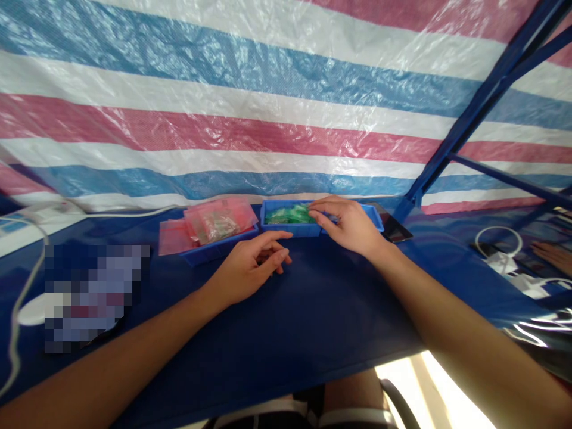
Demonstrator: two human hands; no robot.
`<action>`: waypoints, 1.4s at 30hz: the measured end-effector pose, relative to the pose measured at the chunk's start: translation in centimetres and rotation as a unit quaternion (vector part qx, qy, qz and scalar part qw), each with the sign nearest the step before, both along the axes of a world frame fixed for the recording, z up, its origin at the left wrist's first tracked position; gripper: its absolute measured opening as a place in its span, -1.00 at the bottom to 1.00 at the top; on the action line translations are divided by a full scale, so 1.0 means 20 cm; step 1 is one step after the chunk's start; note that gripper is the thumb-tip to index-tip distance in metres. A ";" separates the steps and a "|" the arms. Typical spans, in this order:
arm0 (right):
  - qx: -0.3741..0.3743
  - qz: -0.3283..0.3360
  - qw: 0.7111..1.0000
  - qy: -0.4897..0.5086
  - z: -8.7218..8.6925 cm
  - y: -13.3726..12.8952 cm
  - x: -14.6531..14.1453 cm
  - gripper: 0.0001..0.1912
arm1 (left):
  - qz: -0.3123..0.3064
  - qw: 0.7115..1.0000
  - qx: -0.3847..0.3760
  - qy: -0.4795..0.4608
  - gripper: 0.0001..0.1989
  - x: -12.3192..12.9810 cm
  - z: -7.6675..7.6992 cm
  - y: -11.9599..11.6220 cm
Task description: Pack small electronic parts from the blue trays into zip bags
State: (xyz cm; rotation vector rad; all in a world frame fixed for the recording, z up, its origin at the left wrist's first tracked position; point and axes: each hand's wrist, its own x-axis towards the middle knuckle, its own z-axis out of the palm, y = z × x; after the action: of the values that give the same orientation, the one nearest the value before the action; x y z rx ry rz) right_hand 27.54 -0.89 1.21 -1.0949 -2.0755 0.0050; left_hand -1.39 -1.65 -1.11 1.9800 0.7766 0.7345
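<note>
My right hand (346, 220) reaches over a blue bin (291, 228) at the back of the table. Its thumb and fingertips come together at the edge of a green plastic packet (290, 213) lying in that bin among others. My left hand (250, 262) hovers over the table in front of the bins, fingers loosely bent and apart, holding nothing. Just left of it, a second blue bin (208, 253) is heaped with pink plastic bags (218, 220), some with small contents showing through. The right end of the green packets' bin is partly covered by my right hand.
A dark flat device (393, 226) lies right of the bins. Striped plastic sheeting (268, 107) hangs behind, with a blue metal frame (465, 119) at right. White cables and a plug (503, 262) lie farther right, near another person's hand (554, 256).
</note>
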 end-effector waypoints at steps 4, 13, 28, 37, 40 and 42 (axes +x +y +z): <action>0.063 -0.061 0.995 0.048 0.07 -0.01 0.08 -0.68 | -0.013 0.998 0.057 0.034 -0.65 0.00 0.02 -0.03; -0.047 -0.080 0.992 -0.089 0.09 -0.06 0.23 -0.50 | -0.186 0.952 0.237 0.054 -0.69 0.00 0.06 -0.08; -0.227 -0.094 0.964 -0.102 0.16 -0.11 0.61 0.05 | -0.136 0.956 0.247 0.081 -0.57 -0.01 0.04 -0.08; -0.190 -0.017 0.981 -0.021 0.31 -0.49 0.52 0.02 | -0.097 0.971 0.201 0.084 -0.03 -0.02 0.04 -0.09; -0.152 0.022 0.988 -0.017 0.36 -0.53 0.39 0.08 | -0.093 0.972 0.206 0.058 0.20 -0.01 0.02 -0.09; -0.143 0.042 0.989 -0.005 0.37 -0.53 0.27 0.21 | -0.095 0.969 0.223 0.054 0.33 -0.01 0.01 -0.08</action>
State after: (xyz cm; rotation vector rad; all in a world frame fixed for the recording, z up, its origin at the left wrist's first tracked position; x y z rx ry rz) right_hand 32.95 -11.44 8.71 -1.1745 -2.1740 0.3506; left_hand -1.58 -3.28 -0.90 2.4773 0.5003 0.7363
